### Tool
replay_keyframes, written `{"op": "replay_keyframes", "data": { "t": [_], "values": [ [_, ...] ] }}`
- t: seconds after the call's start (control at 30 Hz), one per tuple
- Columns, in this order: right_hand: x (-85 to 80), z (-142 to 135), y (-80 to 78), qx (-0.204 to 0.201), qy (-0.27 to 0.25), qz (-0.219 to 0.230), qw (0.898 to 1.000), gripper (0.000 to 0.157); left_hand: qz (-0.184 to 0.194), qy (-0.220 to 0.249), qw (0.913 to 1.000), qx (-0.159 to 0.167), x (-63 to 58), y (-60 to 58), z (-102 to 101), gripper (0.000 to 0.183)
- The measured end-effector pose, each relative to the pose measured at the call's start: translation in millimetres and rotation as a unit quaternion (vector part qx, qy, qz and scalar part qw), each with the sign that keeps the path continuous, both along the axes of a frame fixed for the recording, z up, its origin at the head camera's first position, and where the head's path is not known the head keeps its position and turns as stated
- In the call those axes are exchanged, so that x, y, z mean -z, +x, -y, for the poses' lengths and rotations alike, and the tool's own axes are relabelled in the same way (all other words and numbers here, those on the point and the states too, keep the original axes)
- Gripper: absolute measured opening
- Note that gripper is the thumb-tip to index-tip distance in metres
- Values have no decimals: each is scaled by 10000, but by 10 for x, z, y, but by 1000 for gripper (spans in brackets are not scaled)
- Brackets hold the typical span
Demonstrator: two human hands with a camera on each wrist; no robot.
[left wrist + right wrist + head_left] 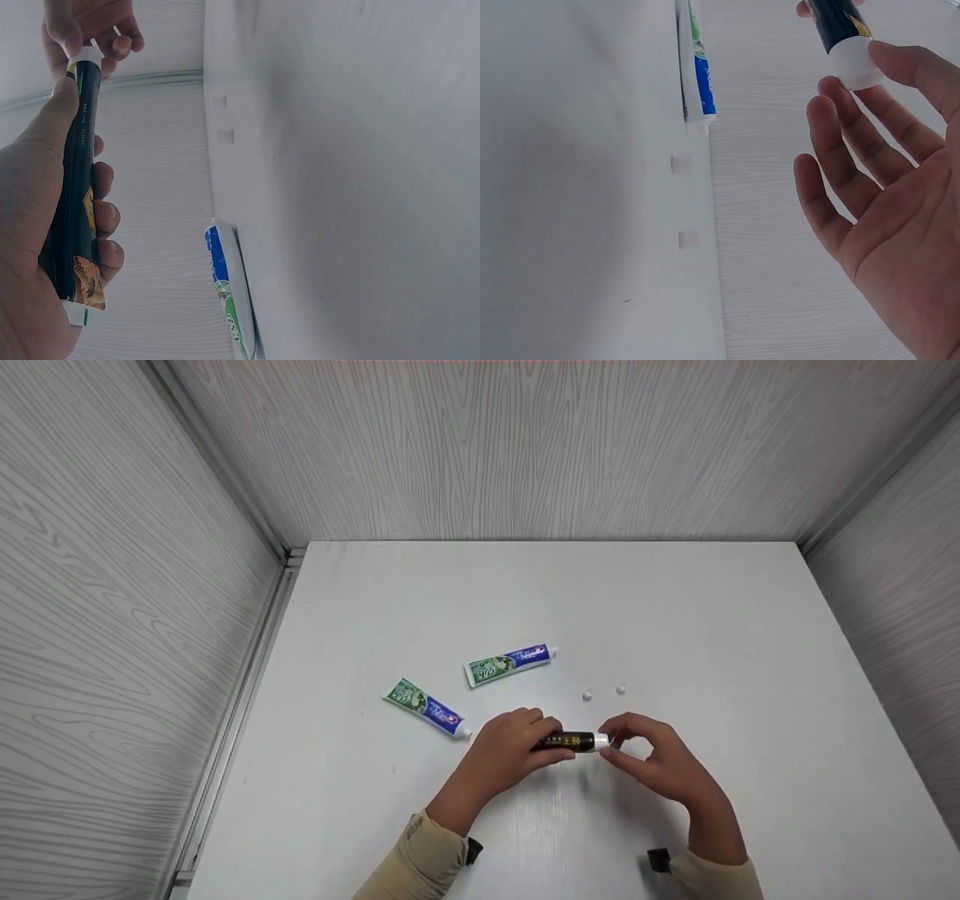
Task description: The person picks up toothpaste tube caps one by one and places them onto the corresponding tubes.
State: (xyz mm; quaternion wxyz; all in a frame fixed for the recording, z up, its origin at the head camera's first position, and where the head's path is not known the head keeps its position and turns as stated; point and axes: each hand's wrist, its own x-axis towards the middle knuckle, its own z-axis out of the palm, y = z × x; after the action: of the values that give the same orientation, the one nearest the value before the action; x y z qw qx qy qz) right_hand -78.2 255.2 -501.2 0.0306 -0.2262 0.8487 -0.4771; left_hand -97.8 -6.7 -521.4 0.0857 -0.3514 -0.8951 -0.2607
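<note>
My left grip grasps the black tube, fingers wrapped down one side and thumb laid along the other. My right grip pinches the white cap at the tube's end, thumb against one side and fingertips meeting the other; my remaining fingers spread loosely, touching nothing.

The black tube is between my two grips, held up off the bench. Its long axis runs left to right across my front, tail in my left palm, cap pointing straight at my right grip. I judge that everything turns on this line: the cap sits on the tube's own axis, right at my right fingertips, so that grip is the nearer one to it, while the left has the body.

The black tube looks smooth and slightly glossy, rounded and full near the cap, with gold lettering, a honeycomb-like print toward the tail and a pale flat crimp there. The cap is a short, blunt, matt cylinder, likely hard plastic.

Past my left grip lie two more tubes, both printed green and blue, flat at the tail and tapering to narrow white nozzles: the far tube slants up to the right, the near tube slants down toward my left wrist. Two small white pieces, probably caps, lie just beyond the black tube's cap end. The bench is plain white and faintly shiny; the walls around it carry a grey wood-grain pattern.
</note>
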Motion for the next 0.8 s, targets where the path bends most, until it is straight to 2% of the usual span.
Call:
{"op": "replay_keyframes", "data": {
  "t": [0.13, 0.4, 0.67, 0.8],
  "values": [
    [153, -70, -52, 10, 185, 153, 9997, 16, 33, -2, 10000, -42, 13, 14, -8, 40],
    [166, -81, -57, 150, 313, 376, 9987, 9, 21, 0, 10000, 44, 7, -9, -12, 40],
    [146, -78, -66, 160, 365, 606, 9974, 12, -44, -42, 9999, 89, 5, -25, -21, 40],
    [149, -73, -67, 276, 367, 330, 9984, 14, 2, -45, 10000, 74, 7, -29, -18, 40]
  ]
}}
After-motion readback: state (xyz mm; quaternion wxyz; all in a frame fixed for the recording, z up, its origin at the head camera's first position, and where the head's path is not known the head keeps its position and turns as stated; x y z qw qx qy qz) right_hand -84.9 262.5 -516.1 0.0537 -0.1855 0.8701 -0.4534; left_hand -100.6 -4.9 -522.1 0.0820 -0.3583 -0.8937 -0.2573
